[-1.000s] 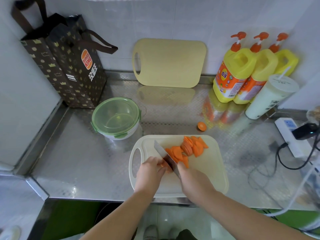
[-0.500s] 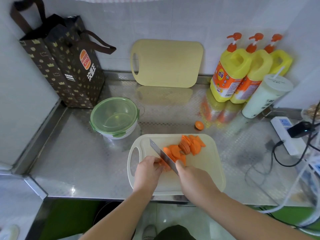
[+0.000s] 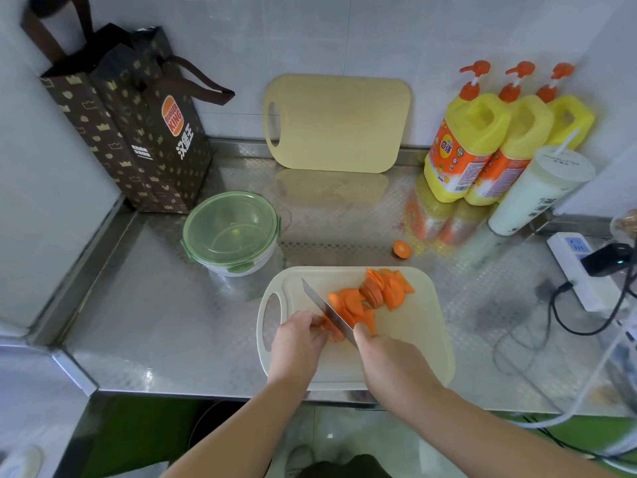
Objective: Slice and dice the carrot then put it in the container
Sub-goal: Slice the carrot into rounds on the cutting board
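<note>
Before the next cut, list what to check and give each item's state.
1. Right hand grips the knife: ok.
2. Left hand holds the carrot stub on the white cutting board: ok.
3. Left fingers clear of the blade: cannot tell, they sit right beside it.
4. Carrot slices lie right of the blade, out of the cut: ok.
5. Board flat on the steel counter: ok.
6. Green-lidded container open for loading: not ok, lid is on.

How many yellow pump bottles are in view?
3 yellow pump bottles, side by side at back right: left bottle, middle bottle, right bottle. None seems hidden.
</note>
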Available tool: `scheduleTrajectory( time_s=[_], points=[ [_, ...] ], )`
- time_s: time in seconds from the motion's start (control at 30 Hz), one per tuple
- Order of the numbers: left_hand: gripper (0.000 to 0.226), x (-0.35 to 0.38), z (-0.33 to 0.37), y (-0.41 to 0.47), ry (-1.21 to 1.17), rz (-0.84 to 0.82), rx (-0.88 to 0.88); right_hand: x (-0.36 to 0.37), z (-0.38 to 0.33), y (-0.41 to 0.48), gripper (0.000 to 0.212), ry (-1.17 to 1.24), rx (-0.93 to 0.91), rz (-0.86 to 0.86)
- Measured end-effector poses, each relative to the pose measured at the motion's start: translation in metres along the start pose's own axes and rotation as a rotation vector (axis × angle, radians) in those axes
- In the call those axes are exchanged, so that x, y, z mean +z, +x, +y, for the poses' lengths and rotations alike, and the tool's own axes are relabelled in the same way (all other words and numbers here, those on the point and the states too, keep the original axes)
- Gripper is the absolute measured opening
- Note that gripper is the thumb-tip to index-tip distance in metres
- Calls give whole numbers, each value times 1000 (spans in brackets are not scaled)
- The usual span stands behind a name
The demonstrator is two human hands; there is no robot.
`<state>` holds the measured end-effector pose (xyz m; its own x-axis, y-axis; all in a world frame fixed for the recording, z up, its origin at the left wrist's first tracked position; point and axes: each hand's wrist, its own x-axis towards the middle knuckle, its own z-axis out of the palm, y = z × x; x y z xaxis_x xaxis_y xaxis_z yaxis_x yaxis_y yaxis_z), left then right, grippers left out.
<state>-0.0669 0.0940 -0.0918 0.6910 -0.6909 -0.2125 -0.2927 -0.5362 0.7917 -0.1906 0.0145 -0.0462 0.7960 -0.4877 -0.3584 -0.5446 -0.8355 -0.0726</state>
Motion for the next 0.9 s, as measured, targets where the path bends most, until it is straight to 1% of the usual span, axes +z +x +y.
scheduleTrajectory(
  time_s=[0.17, 0.33, 0.43, 0.53, 0.57, 0.67, 0.73, 0.8, 0.9],
  points=[
    [10, 2, -4, 2, 26, 12, 4, 1, 0, 1, 54, -11, -8, 7],
    [10, 4, -6, 6, 77, 16, -5, 6, 1, 8, 56, 7, -8, -33],
    [12, 4, -7, 8, 97, 18, -12, 11, -1, 17, 50, -3, -1, -48],
    [13, 3, -6, 8, 97, 18, -6, 16, -1, 22, 51, -8, 1, -39],
    [12, 2, -7, 9, 90, 16, -4, 17, 1, 23, 48, -4, 1, -43],
    [8, 2, -9, 9, 82, -11, -5, 18, 9, 26, 26, 128, 39, -42],
    [8, 1, -10, 11, 85, -22, -13, 16, 11, 26, 18, 218, 54, -33],
    [10, 2, -10, 12, 58, -25, -14, 12, 12, 24, 17, 270, 75, 5],
    [11, 2, -9, 9, 0, -23, -16, 2, 14, 18, 26, 223, 71, 77]
  ],
)
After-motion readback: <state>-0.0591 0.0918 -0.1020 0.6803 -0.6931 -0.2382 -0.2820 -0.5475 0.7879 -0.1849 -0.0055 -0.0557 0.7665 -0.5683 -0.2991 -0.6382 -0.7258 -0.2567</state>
